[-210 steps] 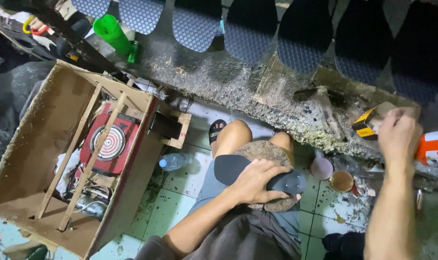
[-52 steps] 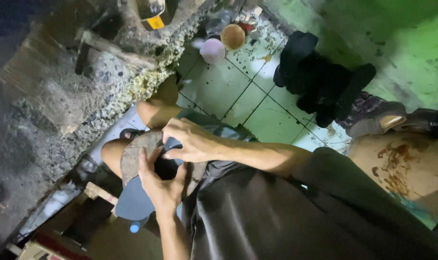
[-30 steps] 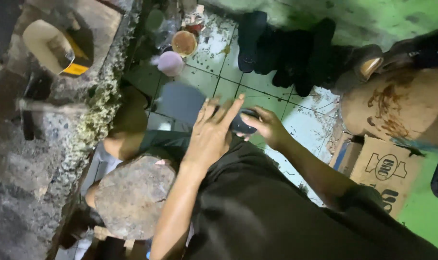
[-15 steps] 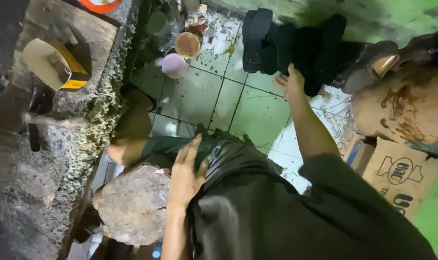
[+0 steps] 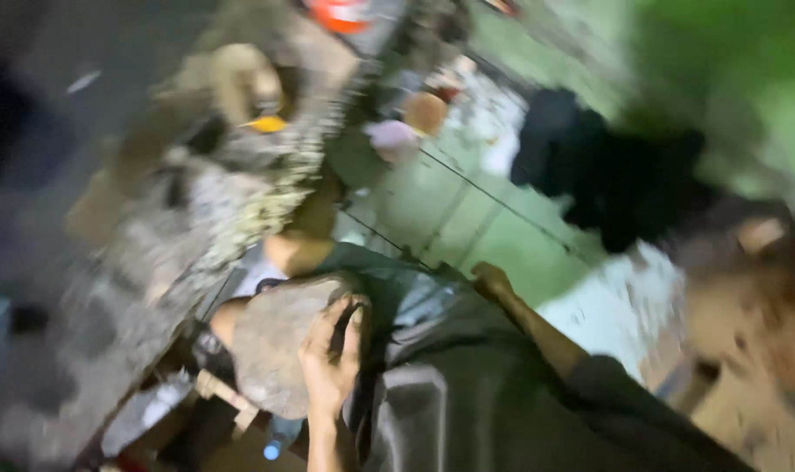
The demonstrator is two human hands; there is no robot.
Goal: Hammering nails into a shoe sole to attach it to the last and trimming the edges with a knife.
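The whole view is smeared by motion. A rough grey stone slab [image 5: 271, 350] rests on my lap. My left hand [image 5: 332, 358] lies over its right rim, fingers curled on the edge with something dark between thumb and fingers. My right hand [image 5: 492, 280] is drawn in beside my thigh above the green tiled floor [image 5: 467, 210]. Its fingers look curled, and whether they hold anything is too blurred to tell. A pile of black shoe soles [image 5: 607, 175] lies on the floor beyond that hand.
A rough concrete ledge [image 5: 197, 218] runs along the left with a tan and yellow object [image 5: 249, 87] on it. A pink cup [image 5: 393, 140] and a brown cup [image 5: 425, 112] stand on the floor. A plastic bottle [image 5: 275, 441] and a wooden slat [image 5: 218, 389] lie below the stone.
My right hand has drawn back from the black sole pile to my thigh. My left hand has shifted from my lap onto the stone's rim. The camera has swung, blurring the view.
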